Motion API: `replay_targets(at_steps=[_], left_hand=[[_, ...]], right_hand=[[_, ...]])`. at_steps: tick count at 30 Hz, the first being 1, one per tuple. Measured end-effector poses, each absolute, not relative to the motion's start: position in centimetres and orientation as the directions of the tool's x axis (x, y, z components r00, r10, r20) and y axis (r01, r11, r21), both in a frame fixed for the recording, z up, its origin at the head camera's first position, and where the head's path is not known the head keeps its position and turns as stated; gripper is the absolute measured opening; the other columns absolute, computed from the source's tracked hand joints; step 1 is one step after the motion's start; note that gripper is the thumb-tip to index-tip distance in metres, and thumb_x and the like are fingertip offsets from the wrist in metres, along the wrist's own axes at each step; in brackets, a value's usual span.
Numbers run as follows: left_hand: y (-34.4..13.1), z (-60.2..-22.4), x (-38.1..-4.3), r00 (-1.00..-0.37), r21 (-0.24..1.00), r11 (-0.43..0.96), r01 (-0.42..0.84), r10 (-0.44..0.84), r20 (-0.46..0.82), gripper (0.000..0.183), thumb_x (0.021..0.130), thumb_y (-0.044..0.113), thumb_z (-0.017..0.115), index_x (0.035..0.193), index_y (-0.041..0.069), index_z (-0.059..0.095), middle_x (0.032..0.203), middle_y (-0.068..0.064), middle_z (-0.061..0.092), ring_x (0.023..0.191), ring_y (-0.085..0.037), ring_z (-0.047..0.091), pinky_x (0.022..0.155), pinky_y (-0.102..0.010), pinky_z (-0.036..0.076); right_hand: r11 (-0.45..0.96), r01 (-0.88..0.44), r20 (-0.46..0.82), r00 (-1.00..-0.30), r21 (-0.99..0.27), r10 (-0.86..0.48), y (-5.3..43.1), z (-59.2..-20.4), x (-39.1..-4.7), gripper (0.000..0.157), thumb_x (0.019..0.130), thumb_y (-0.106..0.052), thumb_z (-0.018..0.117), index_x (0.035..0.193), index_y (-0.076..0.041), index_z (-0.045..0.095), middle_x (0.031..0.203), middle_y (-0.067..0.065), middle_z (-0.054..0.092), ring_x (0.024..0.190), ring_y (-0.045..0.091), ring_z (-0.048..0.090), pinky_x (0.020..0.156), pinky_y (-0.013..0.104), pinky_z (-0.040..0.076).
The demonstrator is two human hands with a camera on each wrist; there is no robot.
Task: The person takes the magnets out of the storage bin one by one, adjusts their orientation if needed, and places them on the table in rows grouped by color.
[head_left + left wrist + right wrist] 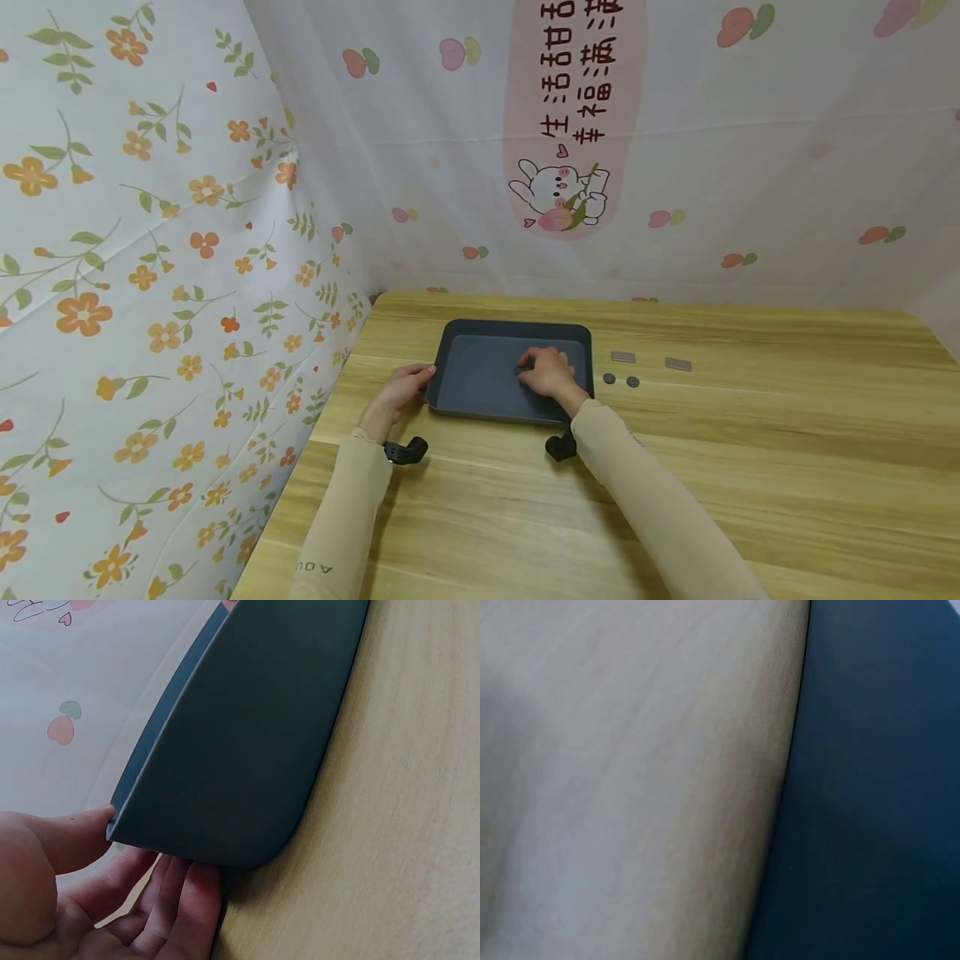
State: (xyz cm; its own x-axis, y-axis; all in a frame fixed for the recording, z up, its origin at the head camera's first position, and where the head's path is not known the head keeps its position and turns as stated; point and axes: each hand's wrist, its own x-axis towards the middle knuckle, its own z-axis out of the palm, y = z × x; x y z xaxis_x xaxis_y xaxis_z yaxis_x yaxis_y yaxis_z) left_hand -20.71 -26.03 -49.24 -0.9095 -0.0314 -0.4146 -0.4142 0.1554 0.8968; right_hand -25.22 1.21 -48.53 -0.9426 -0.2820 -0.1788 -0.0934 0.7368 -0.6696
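A dark grey rectangular tray point(480, 375) with raised sides lies on the wooden table. At its left side my left hand point(403, 390) grips the wall. In the left wrist view the thumb point(79, 836) presses at the tray's rim, while the other fingers point(191, 900) curl beneath its corner. My right hand point(549, 372) is over the right half of the tray, thumb and fingers bent toward each other. A small dark spot shows between those fingertips; I cannot tell whether they hold something. The right wrist view catches only the sleeve or table blur and the dark tray point(870, 780).
Right of the tray lie two small grey rectangular pieces point(622, 357) and two dark round discs point(609, 378). The wooden table point(787, 450) extends far to the right. A patterned cloth point(420, 125) hangs behind the table, and a flowered one point(150, 333) covers the left side.
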Motion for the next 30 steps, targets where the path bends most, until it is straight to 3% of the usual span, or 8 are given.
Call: replay_targets(at_steps=[12,30], left_hand=[[-25.97,-48.98,-20.53,-0.909,0.897,0.148,-0.416,-0.024,-0.417,0.042,0.103,0.020,0.046,0.137,-0.005,0.047,0.110,-0.009,0.060,0.091,-0.012,0.057,0.077,-0.024,0.049],[-25.86,-48.97,-20.52,-0.914,0.902,0.153,-0.404,-0.032,-0.404,0.041,0.103,0.020,0.046,0.136,-0.006,0.048,0.108,-0.008,0.060,0.090,-0.011,0.056,0.077,-0.024,0.049]], right_hand=[[0.747,-0.077,-0.183,-0.948,-0.660,-0.259,1.07,-48.90,-25.17,0.019,0.084,-0.019,0.070,0.100,-0.008,0.069,0.122,0.018,0.056,0.118,0.042,0.043,0.094,0.057,0.033],[0.724,-0.073,-0.184,-0.945,-0.686,-0.269,1.50,-48.72,-25.10,0.018,0.083,-0.018,0.073,0.097,-0.007,0.071,0.112,0.014,0.063,0.113,0.039,0.045,0.096,0.056,0.032]])
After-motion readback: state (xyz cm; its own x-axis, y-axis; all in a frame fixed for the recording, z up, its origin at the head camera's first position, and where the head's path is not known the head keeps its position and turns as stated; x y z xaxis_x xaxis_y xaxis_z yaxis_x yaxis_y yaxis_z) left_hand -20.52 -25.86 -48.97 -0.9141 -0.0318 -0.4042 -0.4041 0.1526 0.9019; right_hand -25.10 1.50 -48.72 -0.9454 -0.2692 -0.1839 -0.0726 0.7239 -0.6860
